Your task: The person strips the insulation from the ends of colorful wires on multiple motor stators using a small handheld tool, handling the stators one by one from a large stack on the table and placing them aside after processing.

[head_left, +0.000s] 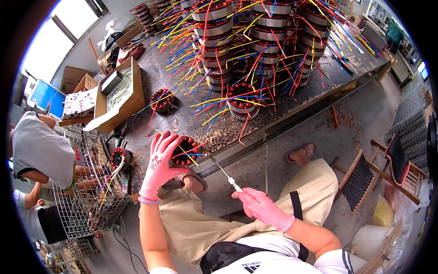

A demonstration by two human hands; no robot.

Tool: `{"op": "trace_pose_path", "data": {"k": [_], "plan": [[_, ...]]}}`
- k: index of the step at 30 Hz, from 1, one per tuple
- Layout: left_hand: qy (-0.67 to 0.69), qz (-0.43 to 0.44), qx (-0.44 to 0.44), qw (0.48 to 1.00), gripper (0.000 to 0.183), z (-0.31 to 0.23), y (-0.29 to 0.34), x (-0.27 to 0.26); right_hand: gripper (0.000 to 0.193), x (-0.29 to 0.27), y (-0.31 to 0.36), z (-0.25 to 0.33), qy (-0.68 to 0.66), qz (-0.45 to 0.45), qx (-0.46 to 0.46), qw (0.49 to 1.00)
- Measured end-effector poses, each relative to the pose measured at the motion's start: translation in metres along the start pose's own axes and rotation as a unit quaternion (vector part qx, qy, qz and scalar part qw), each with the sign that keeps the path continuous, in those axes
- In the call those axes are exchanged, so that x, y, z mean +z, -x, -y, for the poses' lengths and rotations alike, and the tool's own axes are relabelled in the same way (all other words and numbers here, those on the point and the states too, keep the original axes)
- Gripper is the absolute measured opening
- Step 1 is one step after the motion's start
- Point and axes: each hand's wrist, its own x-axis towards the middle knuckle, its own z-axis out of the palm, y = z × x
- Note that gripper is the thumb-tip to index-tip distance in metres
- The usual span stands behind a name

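My left hand (pixel 159 168), in a pink glove, holds a small motor stator (pixel 183 160) at the bench's near edge, with fingers along its left side and the thumb below. This stator has dark red windings, and red, yellow and blue lead wires cross its top. In my right hand (pixel 263 209), also gloved in pink, is a thin metal-shafted tool (pixel 234 183) with a white handle. Its slim shaft points up and left, the tip close to the stator's wire ends. Whether the tip touches a wire is too small to tell.
Tall stacks of wired stators (pixel 267 34) stand at the back. Single stators sit nearer, one at centre (pixel 242 109), one farther left (pixel 162 100). An open cardboard box (pixel 132 86), a wire cage (pixel 75 182) and co-workers (pixel 41 146) are left. A wooden chair (pixel 356 182) stands right.
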Motion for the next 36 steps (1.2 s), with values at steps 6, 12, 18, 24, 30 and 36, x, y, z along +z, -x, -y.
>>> {"op": "trace_pose_path", "data": {"k": [6,12,18,24,30,36], "plan": [[0.000,0.000,-0.002,1.000,0.096,0.000,0.000,0.001,0.032,0.000,-0.001,-0.005,-0.013,0.010,-0.014,1.000],[0.004,-0.001,-0.001,1.000,0.096,-0.001,0.000,0.000,0.031,0.000,0.001,0.001,-0.001,0.011,-0.002,1.000],[0.000,0.000,-0.002,1.000,0.097,0.000,0.000,0.002,0.030,0.001,0.001,0.001,-0.001,0.007,-0.008,1.000],[0.006,0.001,-0.007,1.000,0.096,-0.002,0.000,0.000,0.029,0.000,0.001,0.001,-0.017,0.004,0.003,1.000],[0.013,0.042,0.021,0.999,0.096,0.003,-0.003,-0.004,0.030,-0.003,0.000,-0.003,-0.057,-0.013,0.009,0.998],[-0.007,0.052,0.020,0.998,0.100,0.000,-0.005,-0.008,0.033,-0.003,0.003,0.006,-0.019,-0.012,0.006,1.000]]}}
